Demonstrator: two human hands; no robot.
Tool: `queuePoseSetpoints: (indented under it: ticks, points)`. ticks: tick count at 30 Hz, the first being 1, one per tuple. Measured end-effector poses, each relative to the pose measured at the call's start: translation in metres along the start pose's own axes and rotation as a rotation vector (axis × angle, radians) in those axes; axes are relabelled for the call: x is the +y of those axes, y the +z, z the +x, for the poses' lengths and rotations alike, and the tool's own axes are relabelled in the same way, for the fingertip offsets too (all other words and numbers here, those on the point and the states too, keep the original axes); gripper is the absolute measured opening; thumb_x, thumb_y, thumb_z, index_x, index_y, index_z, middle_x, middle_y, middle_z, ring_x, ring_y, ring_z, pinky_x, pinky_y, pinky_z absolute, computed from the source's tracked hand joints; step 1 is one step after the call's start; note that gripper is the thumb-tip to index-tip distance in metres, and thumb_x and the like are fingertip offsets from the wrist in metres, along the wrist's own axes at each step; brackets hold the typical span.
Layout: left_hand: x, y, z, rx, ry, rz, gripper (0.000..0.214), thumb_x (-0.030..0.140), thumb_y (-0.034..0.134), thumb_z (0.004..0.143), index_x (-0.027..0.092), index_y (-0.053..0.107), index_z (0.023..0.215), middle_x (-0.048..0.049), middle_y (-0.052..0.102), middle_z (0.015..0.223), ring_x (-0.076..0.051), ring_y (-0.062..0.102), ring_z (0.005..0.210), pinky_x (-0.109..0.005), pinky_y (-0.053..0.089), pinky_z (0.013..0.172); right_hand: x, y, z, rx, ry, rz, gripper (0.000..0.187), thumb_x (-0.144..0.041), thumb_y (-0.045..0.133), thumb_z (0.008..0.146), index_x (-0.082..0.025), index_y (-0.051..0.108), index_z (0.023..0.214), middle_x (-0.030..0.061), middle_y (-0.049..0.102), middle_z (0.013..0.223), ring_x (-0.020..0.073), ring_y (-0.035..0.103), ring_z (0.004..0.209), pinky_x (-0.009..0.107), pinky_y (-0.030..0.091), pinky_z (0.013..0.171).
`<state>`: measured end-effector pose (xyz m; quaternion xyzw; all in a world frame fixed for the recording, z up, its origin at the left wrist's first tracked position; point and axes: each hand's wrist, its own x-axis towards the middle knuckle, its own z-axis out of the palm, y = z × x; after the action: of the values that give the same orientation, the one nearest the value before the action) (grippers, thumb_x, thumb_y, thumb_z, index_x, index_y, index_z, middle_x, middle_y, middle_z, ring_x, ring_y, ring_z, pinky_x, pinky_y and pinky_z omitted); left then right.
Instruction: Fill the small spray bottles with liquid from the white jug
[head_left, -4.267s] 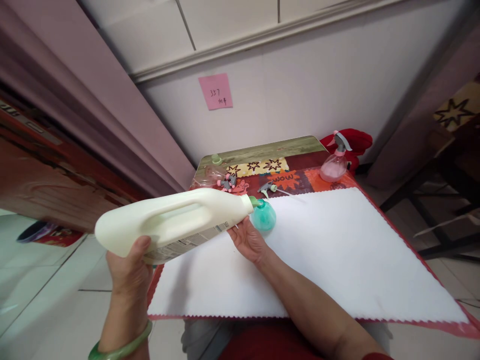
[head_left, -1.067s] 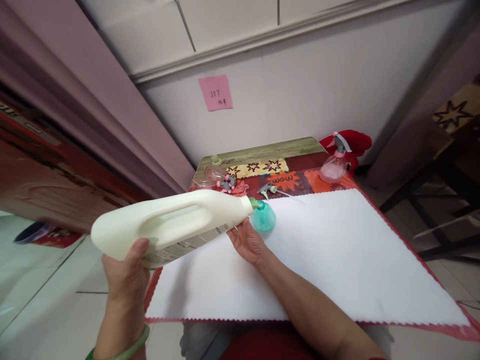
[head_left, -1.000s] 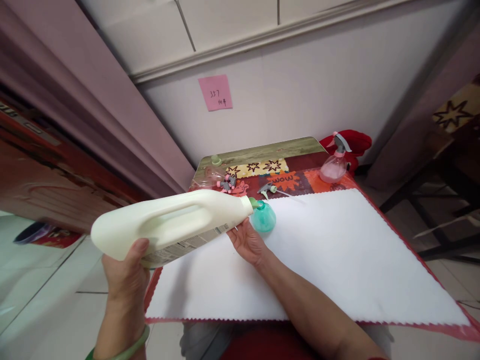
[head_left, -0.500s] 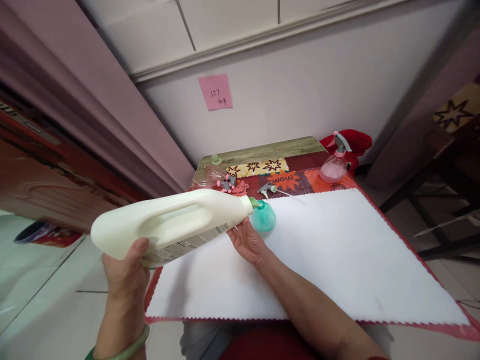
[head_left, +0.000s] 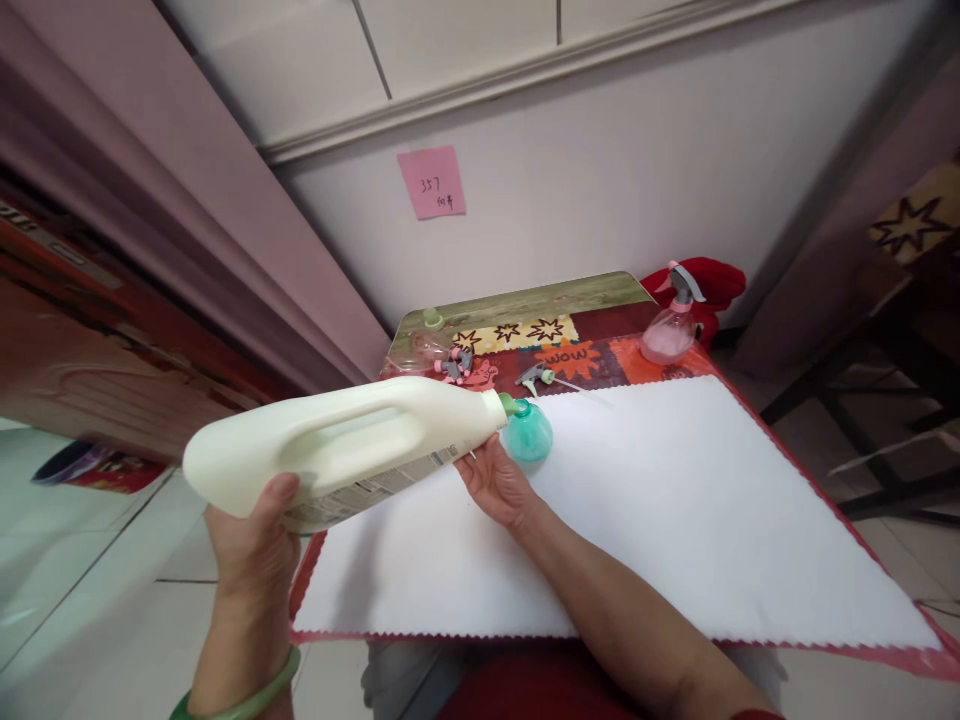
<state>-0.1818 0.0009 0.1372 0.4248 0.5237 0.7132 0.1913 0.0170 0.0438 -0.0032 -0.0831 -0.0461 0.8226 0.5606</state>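
My left hand (head_left: pixel 253 545) grips the base end of a large cream jug (head_left: pixel 337 447), which lies tipped on its side with its mouth against the top of a small teal bottle (head_left: pixel 527 436). That bottle stands on a white cloth (head_left: pixel 675 510). My right hand (head_left: pixel 497 482) is closed round the near side of the teal bottle and steadies it. A green bangle sits on my left wrist.
A pink spray bottle (head_left: pixel 669 332) stands at the table's back right, before a red object. A loose spray head (head_left: pixel 538 377) and a clear bottle (head_left: pixel 421 350) with small caps lie behind the cloth. A pink note (head_left: pixel 431 182) hangs on the wall. Chairs stand at the right.
Almost nothing differs. The jug stays tipped against the teal bottle and both hands keep their hold; the view shifts only slightly.
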Motion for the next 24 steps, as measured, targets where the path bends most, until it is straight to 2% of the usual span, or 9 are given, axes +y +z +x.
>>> queuePoseSetpoints:
  ticks: [7, 10, 17, 24]
  points:
    - [0.0008, -0.0004, -0.0009, -0.012, -0.001, 0.011, 0.048, 0.034, 0.09, 0.052, 0.019, 0.073, 0.094, -0.0054, 0.076, 0.099, -0.025, 0.071, 0.097, -0.036, 0.056, 0.096, 0.0003, 0.0001, 0.0, 0.011, 0.003, -0.012, 0.05, -0.048, 0.086, 0.074, -0.029, 0.07, 0.118, -0.002, 0.071, 0.129, 0.016, 0.061, 0.127, 0.032, 0.049, 0.113]
    - [0.002, 0.001, -0.0013, -0.017, 0.002, 0.019, 0.049, 0.035, 0.09, 0.052, 0.018, 0.073, 0.095, -0.0059, 0.076, 0.097, -0.026, 0.071, 0.095, -0.039, 0.057, 0.095, 0.0, 0.0001, -0.0003, 0.008, 0.004, 0.001, 0.053, -0.048, 0.088, 0.072, -0.028, 0.07, 0.117, -0.001, 0.071, 0.131, 0.0167, 0.061, 0.126, 0.032, 0.049, 0.112]
    - [0.0016, 0.0008, -0.001, -0.026, 0.013, 0.004, 0.047, 0.034, 0.09, 0.051, 0.019, 0.073, 0.092, -0.0057, 0.075, 0.093, -0.026, 0.07, 0.096, -0.037, 0.057, 0.093, -0.0007, 0.0005, -0.0004, 0.016, 0.003, -0.028, 0.048, -0.048, 0.085, 0.076, -0.029, 0.069, 0.118, -0.0021, 0.071, 0.13, 0.0165, 0.06, 0.129, 0.034, 0.047, 0.114]
    - [0.0011, 0.0012, 0.0002, -0.011, 0.009, 0.006, 0.045, 0.033, 0.09, 0.051, 0.018, 0.073, 0.09, -0.0046, 0.075, 0.093, -0.024, 0.071, 0.093, -0.036, 0.057, 0.094, -0.0008, 0.0017, -0.0005, 0.01, 0.004, -0.011, 0.055, -0.05, 0.088, 0.07, -0.029, 0.069, 0.118, -0.0019, 0.07, 0.132, 0.0171, 0.06, 0.128, 0.034, 0.048, 0.114]
